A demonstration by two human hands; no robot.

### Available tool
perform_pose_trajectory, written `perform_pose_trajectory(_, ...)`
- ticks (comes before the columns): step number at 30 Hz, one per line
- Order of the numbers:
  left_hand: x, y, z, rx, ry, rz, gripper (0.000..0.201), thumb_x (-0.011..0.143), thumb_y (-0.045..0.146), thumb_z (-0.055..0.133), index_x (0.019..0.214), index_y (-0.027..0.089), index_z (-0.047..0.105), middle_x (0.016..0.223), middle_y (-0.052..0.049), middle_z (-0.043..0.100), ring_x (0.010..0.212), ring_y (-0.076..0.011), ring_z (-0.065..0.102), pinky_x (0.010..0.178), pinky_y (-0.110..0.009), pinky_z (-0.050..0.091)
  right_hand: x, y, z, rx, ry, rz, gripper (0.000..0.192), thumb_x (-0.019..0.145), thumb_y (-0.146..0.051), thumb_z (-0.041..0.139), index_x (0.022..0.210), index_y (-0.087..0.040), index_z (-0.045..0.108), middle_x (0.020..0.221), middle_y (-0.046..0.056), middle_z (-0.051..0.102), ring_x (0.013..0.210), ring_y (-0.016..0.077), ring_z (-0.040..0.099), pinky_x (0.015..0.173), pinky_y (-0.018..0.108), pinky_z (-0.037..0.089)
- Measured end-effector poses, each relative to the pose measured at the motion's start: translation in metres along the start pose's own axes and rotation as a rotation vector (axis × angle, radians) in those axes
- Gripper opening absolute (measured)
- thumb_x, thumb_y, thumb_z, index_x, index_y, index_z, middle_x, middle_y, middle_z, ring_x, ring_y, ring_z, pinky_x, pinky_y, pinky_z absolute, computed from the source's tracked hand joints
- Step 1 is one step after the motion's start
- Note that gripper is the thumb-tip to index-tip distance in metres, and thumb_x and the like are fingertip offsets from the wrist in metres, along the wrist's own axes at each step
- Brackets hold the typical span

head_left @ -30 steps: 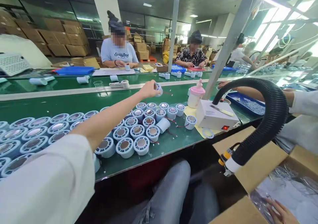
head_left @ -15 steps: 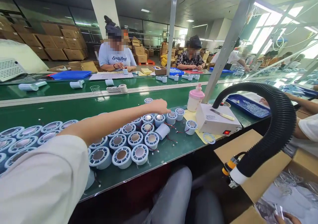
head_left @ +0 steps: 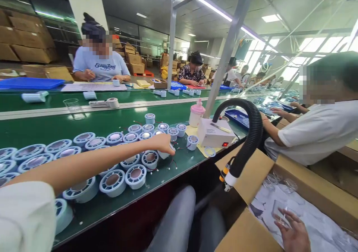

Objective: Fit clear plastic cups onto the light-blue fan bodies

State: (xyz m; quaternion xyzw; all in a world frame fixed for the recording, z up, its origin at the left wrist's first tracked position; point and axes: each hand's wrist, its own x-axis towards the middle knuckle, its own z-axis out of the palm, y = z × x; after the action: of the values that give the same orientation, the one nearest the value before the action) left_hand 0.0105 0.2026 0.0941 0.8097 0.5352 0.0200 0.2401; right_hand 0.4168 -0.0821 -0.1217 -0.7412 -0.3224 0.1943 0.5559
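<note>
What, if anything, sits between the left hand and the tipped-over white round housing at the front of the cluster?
Nothing visible. The left hand already rests on the tipped-over white round plastic housing, fingers over its top. Upright white round housings crowd it on the left side; the green conveyor surface on its right lies bare apart from thin red wires.

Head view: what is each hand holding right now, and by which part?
Left hand grips a tipped-over white cup part from above, on its side wall. Right hand is in the box, fingers on a clear piece; exact hold unclear.
</note>
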Motion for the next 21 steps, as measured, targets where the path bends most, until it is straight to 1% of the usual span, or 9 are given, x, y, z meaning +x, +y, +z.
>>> perform_pose_trajectory(2,-0.013,0.003,-0.011,-0.17,-0.027,0.012,0.043,0.074,0.032,0.075,0.11,0.012,0.065,0.096,-0.007,0.07,0.086,-0.0213,0.065,0.08,-0.034,0.051,-0.011,-0.004,0.01,0.118,-0.022,-0.076,0.042,0.084,-0.074,0.041,0.093,-0.039,0.062,0.101,0.01,0.075,0.097,0.0428,0.072,0.082,0.066,0.059)
perform_pose_trajectory(3,-0.021,0.006,-0.015,-0.263,-0.054,0.019,0.047,0.073,0.036,0.072,0.113,0.012,0.064,0.091,-0.006,0.07,0.077,-0.0195,0.063,0.073,-0.031,0.05,-0.019,-0.009,0.016,0.182,-0.087,-0.136,0.042,0.085,-0.073,0.04,0.098,-0.041,0.063,0.101,0.01,0.075,0.092,0.0429,0.073,0.077,0.066,0.06)
perform_pose_trajectory(6,-0.052,0.014,-0.006,-0.573,-0.178,0.004,0.049,0.08,0.052,0.047,0.102,0.013,0.066,0.069,-0.004,0.065,0.051,-0.0142,0.052,0.051,-0.026,0.042,-0.053,-0.04,0.041,0.264,-0.431,-0.316,0.039,0.084,-0.067,0.047,0.116,-0.05,0.064,0.11,0.009,0.074,0.089,0.0433,0.074,0.069,0.061,0.062)
perform_pose_trajectory(9,-0.084,0.021,0.033,-1.007,-0.314,-0.111,0.04,0.076,0.051,0.043,0.078,0.015,0.059,0.06,-0.005,0.059,0.05,-0.0144,0.052,0.048,-0.025,0.043,-0.09,-0.091,0.064,0.1,-0.709,-0.435,0.046,0.088,-0.048,0.054,0.133,-0.05,0.055,0.124,0.008,0.069,0.105,0.0414,0.07,0.079,0.055,0.063)
perform_pose_trajectory(12,-0.113,0.022,0.081,-1.323,-0.437,-0.262,0.027,0.07,0.043,0.054,0.073,0.015,0.056,0.065,-0.003,0.06,0.058,-0.0137,0.058,0.052,-0.022,0.048,-0.111,-0.137,0.078,-0.153,-0.744,-0.668,0.051,0.094,-0.032,0.053,0.144,-0.041,0.046,0.137,0.008,0.059,0.121,0.0351,0.062,0.093,0.051,0.059)
perform_pose_trajectory(14,-0.128,0.02,0.108,-1.342,-0.547,-0.27,0.032,0.072,0.046,0.058,0.082,0.015,0.06,0.068,-0.003,0.061,0.057,-0.0135,0.056,0.045,-0.021,0.045,-0.116,-0.158,0.085,-0.303,-0.704,-0.851,0.053,0.095,-0.027,0.053,0.146,-0.036,0.044,0.143,0.011,0.05,0.124,0.0333,0.059,0.095,0.05,0.057)
perform_pose_trajectory(16,-0.137,0.016,0.125,-1.318,-0.637,-0.192,0.042,0.076,0.055,0.06,0.092,0.016,0.063,0.072,-0.002,0.06,0.053,-0.0119,0.052,0.038,-0.019,0.037,-0.119,-0.172,0.093,-0.423,-0.669,-1.009,0.053,0.093,-0.024,0.055,0.145,-0.033,0.048,0.145,0.014,0.047,0.12,0.0331,0.058,0.092,0.05,0.058)
perform_pose_trajectory(19,-0.142,0.01,0.135,-1.142,-0.678,-0.003,0.043,0.081,0.057,0.06,0.092,0.017,0.066,0.075,-0.001,0.059,0.05,-0.0095,0.047,0.036,-0.019,0.03,-0.121,-0.185,0.107,-0.591,-0.643,-1.13,0.052,0.088,-0.016,0.058,0.139,-0.028,0.056,0.144,0.018,0.048,0.109,0.0345,0.06,0.082,0.05,0.059)
perform_pose_trajectory(21,-0.142,0.009,0.135,-0.966,-0.656,0.1,0.036,0.086,0.05,0.058,0.088,0.016,0.07,0.077,-0.001,0.06,0.056,-0.0108,0.049,0.042,-0.02,0.033,-0.121,-0.189,0.116,-0.687,-0.646,-1.163,0.047,0.082,-0.009,0.061,0.126,-0.024,0.066,0.141,0.02,0.052,0.103,0.0361,0.061,0.075,0.05,0.059)
